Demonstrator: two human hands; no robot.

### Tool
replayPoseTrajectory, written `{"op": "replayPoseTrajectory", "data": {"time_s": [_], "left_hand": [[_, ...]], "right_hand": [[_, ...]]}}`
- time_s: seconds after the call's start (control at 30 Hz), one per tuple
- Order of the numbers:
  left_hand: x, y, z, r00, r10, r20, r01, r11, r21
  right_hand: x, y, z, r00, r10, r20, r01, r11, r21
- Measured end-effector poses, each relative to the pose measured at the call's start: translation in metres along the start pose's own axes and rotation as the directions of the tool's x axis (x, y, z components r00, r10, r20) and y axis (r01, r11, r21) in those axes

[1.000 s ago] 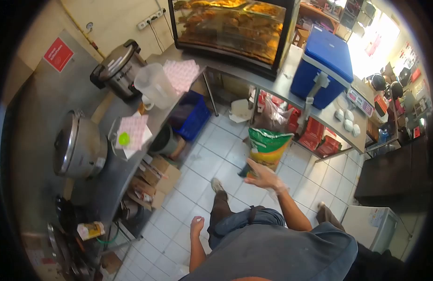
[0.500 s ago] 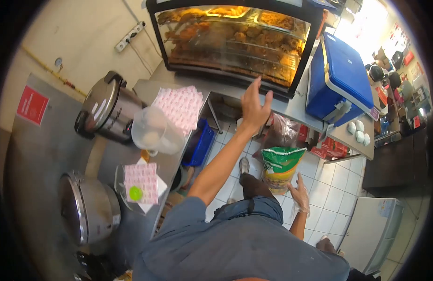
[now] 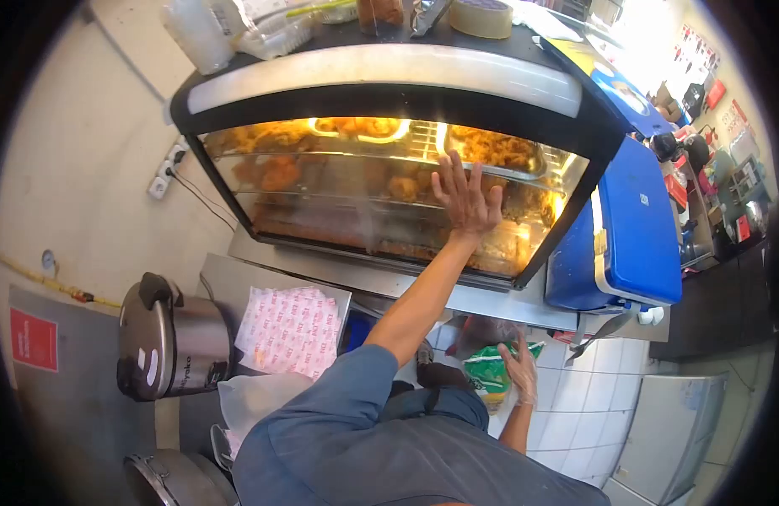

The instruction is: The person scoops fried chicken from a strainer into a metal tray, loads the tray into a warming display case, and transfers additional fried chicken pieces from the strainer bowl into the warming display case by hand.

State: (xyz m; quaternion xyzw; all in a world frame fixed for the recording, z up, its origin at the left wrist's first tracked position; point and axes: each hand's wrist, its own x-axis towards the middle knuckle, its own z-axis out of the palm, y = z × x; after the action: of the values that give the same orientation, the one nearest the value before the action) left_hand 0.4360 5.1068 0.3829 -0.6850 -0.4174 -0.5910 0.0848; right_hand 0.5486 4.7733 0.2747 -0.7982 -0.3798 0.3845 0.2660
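Reaching left hand [image 3: 469,202] to food cabinet [image 3: 356,190], right hand [image 3: 521,371] gloved

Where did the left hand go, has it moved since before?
Yes. The left hand went forward and up, from far below the food case to right in front of it.

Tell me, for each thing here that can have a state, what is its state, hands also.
Display case, lit, food inside.
Blue cooler, lid closed.
Large cooker, lid closed.
Power strip, plug inserted.
Green bag, open or closed: cannot tell.
Left hand, fingers spread.
Right hand, gloved, open.
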Motion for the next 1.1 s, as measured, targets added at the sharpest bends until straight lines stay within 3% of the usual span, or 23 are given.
{"op": "replayPoseTrajectory", "data": {"time_s": [0.2,0.27,0.37,0.43,0.47,0.5,0.53,0.6,0.77,0.83,0.9,0.97,1.03,1.1], "left_hand": [[0.019,-0.058,-0.037,0.997,0.039,-0.062,-0.037,0.999,0.039],[0.034,-0.092,-0.069,0.997,-0.026,-0.077,0.025,1.000,-0.015],[0.055,-0.083,-0.115,0.968,-0.103,-0.229,0.041,0.965,-0.259],[0.046,-0.059,-0.123,0.995,0.011,-0.095,-0.034,0.969,-0.244],[0.041,-0.053,-0.113,0.996,0.052,-0.071,-0.066,0.975,-0.211],[0.039,-0.050,-0.104,0.994,0.096,-0.060,-0.105,0.978,-0.182],[0.040,-0.050,-0.102,0.999,0.027,-0.029,-0.031,0.986,-0.165],[0.033,-0.062,-0.097,0.999,0.036,-0.005,-0.037,0.990,-0.138],[0.034,-0.091,-0.102,0.999,0.016,0.038,-0.014,0.997,-0.074],[0.037,-0.101,-0.108,0.999,0.025,0.035,-0.023,0.999,-0.047],[0.039,-0.112,-0.109,1.000,0.002,0.030,-0.001,1.000,-0.022],[0.043,-0.114,-0.114,1.000,0.002,0.020,-0.002,1.000,-0.019],[0.045,-0.115,-0.119,0.999,0.038,0.013,-0.038,0.999,-0.006],[0.051,-0.113,-0.122,1.000,0.028,-0.008,-0.028,1.000,-0.010]], "right_hand": [[0.025,-0.050,0.005,0.996,-0.080,0.035,0.079,0.997,0.005],[0.023,-0.049,0.006,0.997,-0.070,0.015,0.070,0.998,0.004],[0.011,-0.048,0.016,0.999,-0.005,0.033,0.003,0.998,0.064],[0.011,-0.023,0.028,0.998,0.023,0.061,-0.025,0.999,0.032],[0.003,-0.049,0.019,0.992,0.068,0.105,-0.062,0.996,-0.058],[0.005,-0.055,0.022,0.997,0.032,0.076,-0.032,0.999,0.004],[0.006,-0.057,0.025,0.999,-0.005,0.042,0.002,0.998,0.066],[0.006,-0.087,0.024,0.999,-0.038,-0.019,0.041,0.984,0.172],[0.012,-0.140,0.026,0.986,-0.164,0.000,0.160,0.960,0.231],[0.016,-0.182,0.025,0.962,-0.270,0.046,0.235,0.899,0.369],[0.022,-0.236,0.026,0.875,-0.484,-0.025,0.432,0.755,0.493],[0.024,-0.300,0.026,0.832,-0.550,-0.070,0.474,0.639,0.606],[0.032,-0.360,0.014,0.703,-0.677,-0.218,0.711,0.657,0.252],[0.065,-0.393,0.031,0.679,-0.636,-0.366,0.715,0.687,0.132]]}}
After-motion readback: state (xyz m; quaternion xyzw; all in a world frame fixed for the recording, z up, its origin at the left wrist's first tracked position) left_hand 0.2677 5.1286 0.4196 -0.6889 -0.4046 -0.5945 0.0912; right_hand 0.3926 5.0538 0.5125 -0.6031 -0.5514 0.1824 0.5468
